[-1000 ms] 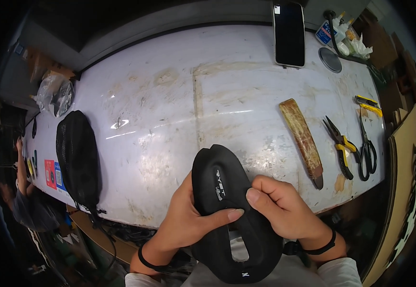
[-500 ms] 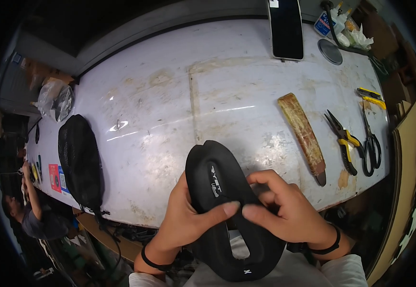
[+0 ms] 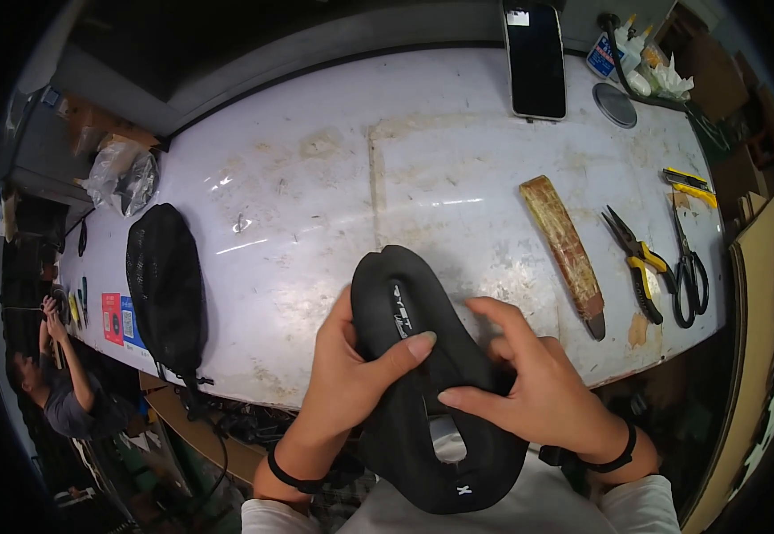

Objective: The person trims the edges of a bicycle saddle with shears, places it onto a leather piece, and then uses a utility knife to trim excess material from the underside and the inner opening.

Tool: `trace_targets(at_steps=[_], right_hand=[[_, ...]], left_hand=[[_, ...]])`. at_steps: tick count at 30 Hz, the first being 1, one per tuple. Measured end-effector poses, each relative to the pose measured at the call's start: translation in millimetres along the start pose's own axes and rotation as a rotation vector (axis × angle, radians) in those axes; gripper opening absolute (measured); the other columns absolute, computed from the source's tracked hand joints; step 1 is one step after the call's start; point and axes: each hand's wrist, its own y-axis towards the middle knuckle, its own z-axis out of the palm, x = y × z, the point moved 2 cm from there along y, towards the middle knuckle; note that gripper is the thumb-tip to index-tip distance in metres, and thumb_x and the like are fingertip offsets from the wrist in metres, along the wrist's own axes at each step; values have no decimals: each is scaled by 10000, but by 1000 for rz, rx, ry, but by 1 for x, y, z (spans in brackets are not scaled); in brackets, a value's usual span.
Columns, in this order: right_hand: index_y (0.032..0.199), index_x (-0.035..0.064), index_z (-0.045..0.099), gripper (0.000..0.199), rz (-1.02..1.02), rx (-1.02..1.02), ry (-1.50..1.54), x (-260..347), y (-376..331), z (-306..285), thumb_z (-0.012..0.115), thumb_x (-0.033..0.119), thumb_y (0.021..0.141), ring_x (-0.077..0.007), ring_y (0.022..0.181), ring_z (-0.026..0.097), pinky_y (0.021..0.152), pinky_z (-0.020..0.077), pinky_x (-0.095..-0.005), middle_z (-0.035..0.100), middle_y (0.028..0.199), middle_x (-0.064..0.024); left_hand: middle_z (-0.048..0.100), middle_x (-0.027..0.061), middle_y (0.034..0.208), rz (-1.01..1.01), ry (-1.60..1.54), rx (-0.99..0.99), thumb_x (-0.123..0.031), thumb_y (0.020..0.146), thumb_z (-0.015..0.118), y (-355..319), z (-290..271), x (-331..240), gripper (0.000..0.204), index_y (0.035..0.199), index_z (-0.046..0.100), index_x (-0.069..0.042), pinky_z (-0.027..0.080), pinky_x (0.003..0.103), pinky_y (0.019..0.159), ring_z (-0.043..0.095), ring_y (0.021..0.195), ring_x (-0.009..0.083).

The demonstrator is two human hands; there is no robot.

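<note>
Head view: black padded saddle [image 3: 423,374] gripped by left hand [image 3: 342,392] at nine o'clock, right hand [image 3: 538,392] at three o'clock, fingers curled around edges. Mid-inspection, seemingly; next calls for steady turning grip.

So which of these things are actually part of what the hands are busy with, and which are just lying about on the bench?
In hand:
- black padded bicycle saddle with a centre cut-out, gripped by the left hand and right hand

Lying about:
- black smartphone
- worn tan wooden block
- yellow-handled pliers
- black scissors
- black mesh pouch
- crumpled clear plastic bag
</note>
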Motion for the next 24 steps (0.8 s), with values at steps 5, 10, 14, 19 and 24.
trace_targets(at_steps=[5, 10, 14, 19, 24], right_hand=[[1464, 0, 466, 647, 63, -155, 309, -17, -18, -24, 791, 173, 933, -39, 703, 563, 627, 434, -202, 631, 807, -9], [1474, -17, 431, 563, 200, -113, 410, -11, -18, -27, 700, 100, 994, -84, 779, 635, 703, 529, -235, 662, 911, -50], [1528, 2, 359, 577, 156, -65, 532, -7, -8, -16, 635, 62, 1025, -79, 853, 604, 758, 515, -234, 646, 982, -51], [1562, 37, 344, 581, 8, -26, 568, -8, 12, -7, 594, 75, 1040, -60, 823, 469, 738, 394, -211, 621, 1011, -21], [1550, 48, 388, 539, 7, -182, 643, -2, 26, -18, 570, 114, 1047, -63, 902, 535, 814, 433, -228, 686, 1133, -45]], left_hand=[[658, 87, 1140, 158, -195, -317, 14, 821, 772, -12, -51, -7, 659, 1419, 495, 7, 560, 326, 927, 672, 1016, 190], [697, 127, 1099, 156, 39, -497, 38, 663, 844, -69, -128, -13, 871, 1469, 516, 16, 576, 326, 911, 713, 972, 217], [740, 176, 1075, -4, -66, -446, 85, 607, 842, -108, -131, 0, 931, 1472, 501, 39, 591, 335, 892, 739, 977, 256], [584, 213, 1460, -16, 114, -470, -106, 700, 875, -144, -73, 40, 875, 1476, 498, 40, 469, 536, 1109, 619, 1302, 302], [650, 54, 957, 90, 97, -368, -32, 823, 860, -144, -61, 35, 795, 1497, 439, -4, 483, 241, 730, 571, 771, 108]])
